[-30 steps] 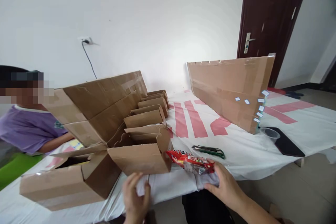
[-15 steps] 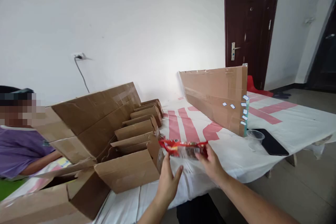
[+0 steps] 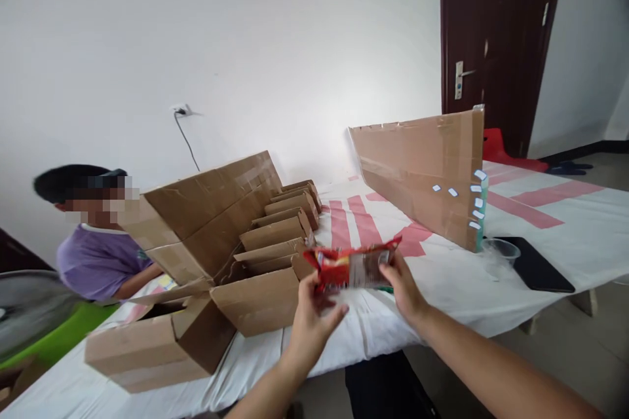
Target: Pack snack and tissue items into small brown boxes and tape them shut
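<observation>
A red snack packet with a clear-looking grey back panel is held level in front of me, above the white-covered table. My right hand grips its right end, thumb on the near face. At the left end, the fingers of my left hand curl against the packet, while the thumb sticks out below it. Part of those left fingers is hidden. Just left of my hands stands a row of open cardboard boxes, their insides mostly out of sight. Something small and green shows below the packet.
Another cardboard box stands front left. A tall cardboard panel with small white labels rises at right. Near it lie a clear plastic cup and a black flat device. A person in a purple shirt sits at far left.
The packet has risen slightly and tilted to show more of its printed face. My view has turned left, so the boxes and panel appear further right.
</observation>
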`<state>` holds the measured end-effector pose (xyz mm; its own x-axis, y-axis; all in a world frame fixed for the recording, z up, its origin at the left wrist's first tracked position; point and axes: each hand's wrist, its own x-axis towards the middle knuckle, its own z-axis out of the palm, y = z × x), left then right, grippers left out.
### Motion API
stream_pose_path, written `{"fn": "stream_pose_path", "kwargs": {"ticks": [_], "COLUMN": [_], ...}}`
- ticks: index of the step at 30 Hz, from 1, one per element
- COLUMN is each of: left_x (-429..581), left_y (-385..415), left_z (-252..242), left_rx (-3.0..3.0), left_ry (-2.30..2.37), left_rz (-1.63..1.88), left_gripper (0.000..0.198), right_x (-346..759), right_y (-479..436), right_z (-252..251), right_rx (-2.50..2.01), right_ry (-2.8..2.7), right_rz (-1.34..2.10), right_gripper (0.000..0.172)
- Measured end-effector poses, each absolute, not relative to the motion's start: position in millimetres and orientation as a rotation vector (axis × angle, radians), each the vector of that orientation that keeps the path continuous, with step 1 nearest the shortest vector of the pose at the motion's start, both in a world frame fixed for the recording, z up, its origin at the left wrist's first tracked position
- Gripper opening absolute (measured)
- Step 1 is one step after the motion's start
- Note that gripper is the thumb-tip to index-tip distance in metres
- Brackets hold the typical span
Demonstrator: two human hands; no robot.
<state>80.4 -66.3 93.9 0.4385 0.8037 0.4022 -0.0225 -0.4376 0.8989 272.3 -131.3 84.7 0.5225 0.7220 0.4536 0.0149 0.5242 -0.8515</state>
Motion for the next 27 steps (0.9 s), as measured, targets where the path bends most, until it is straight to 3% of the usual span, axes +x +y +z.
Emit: {"fn": "stream_pose_path", "kwargs": {"ticks": [3, 9, 16, 27], "left_x": [32.0, -49.0, -84.0, -69.7], "left_y": [-80.0, -42.5, -4.0, -7.8], "left_z": [43.8, 36.1, 35.8, 26.9], "left_rx": [1.580, 1.539, 1.593, 1.611], "left_ry": [0.854, 1.216, 1.764, 2.161], "left_rz": [1.135, 1.081, 1.169, 1.151], "left_gripper": [0.078, 0.059, 0.061, 0.073], "right_x": [240.7, 199.6, 183.4, 182.6], "right_y": [-157.1, -119.2, -24.1, 39.3], "right_z": [40.9, 38.9, 31.7, 20.7], "right_rx": [-0.919, -0.846, -1.035, -1.071], "right_ry": [-1.102, -1.278, -0.779, -0.793], "right_rz": [0.797, 1.223, 1.131, 1.164], "right_gripper": [0.031, 0.053, 0.020, 0.019]}}
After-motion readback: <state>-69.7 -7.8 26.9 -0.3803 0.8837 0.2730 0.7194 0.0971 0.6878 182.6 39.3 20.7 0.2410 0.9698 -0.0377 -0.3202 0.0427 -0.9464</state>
